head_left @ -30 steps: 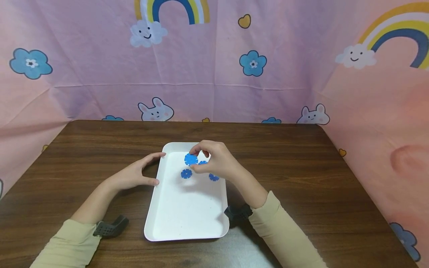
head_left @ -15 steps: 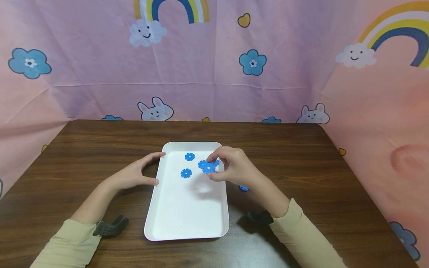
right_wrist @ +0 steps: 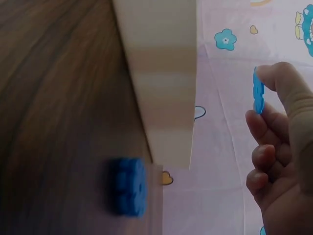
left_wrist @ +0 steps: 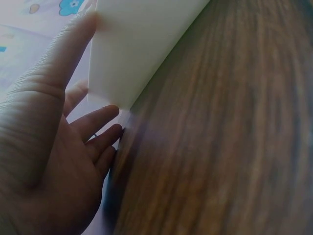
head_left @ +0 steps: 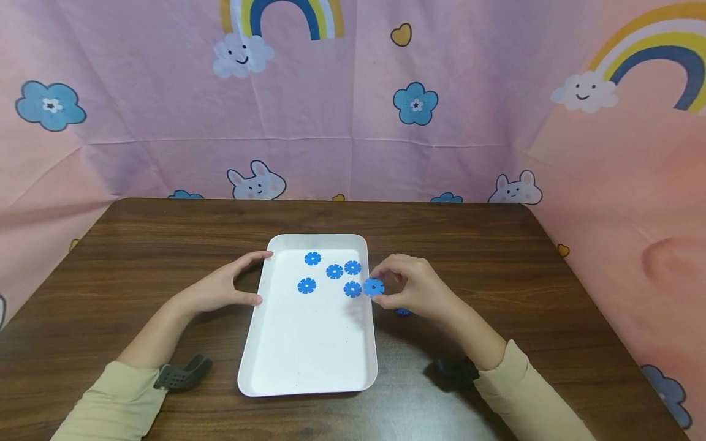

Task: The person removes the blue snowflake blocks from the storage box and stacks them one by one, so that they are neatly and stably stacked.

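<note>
Right hand (head_left: pixel 416 285): moved rightward, pinching one blue notched plastic disc (head_left: pixel 374 288)
Left hand (head_left: pixel 219 286): grasping nothing, fingers extended, touching white rectangular tray (head_left: pixel 309 343)

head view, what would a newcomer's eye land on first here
Probably the five bright blue notched discs lying in the far half of the white tray. Next, the right hand pinching another blue disc by the tray's right rim, while the left hand touches its left side. Behind the brown table, the pastel cloth with its rainbows also stands out.
</note>
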`<state>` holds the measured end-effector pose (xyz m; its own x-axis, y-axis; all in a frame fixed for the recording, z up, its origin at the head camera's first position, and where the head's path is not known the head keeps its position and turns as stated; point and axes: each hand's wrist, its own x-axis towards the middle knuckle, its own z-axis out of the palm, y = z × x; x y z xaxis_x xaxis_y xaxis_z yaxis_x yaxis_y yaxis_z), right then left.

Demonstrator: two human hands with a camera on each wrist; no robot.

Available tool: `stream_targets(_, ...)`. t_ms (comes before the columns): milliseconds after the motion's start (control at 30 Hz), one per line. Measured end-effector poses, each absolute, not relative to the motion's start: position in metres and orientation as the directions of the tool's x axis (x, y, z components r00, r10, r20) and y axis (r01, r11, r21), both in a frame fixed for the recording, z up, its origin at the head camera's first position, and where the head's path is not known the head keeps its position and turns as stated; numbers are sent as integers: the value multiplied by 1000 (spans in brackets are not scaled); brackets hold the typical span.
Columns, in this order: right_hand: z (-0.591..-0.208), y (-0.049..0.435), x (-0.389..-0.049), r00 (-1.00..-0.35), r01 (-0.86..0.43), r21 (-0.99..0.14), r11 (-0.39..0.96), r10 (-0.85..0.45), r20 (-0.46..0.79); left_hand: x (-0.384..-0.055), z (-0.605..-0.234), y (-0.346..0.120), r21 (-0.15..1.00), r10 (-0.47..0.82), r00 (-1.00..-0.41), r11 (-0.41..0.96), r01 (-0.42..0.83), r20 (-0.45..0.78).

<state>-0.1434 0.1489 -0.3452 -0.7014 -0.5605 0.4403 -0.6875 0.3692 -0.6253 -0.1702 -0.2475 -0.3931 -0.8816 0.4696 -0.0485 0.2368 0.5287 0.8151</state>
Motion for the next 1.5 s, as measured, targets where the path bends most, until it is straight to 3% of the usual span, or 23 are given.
stream_targets(767, -372, 195, -142, -764, -616, -635, 467, -551, 335, -169, -393, -248, 805, 475, -879, 537, 252, -41)
stream_targets(1500, -392, 207, -145, -754, -627, -616, 477, -570, 326, -169, -393, -248, 819, 474, -879, 525, 234, -54)
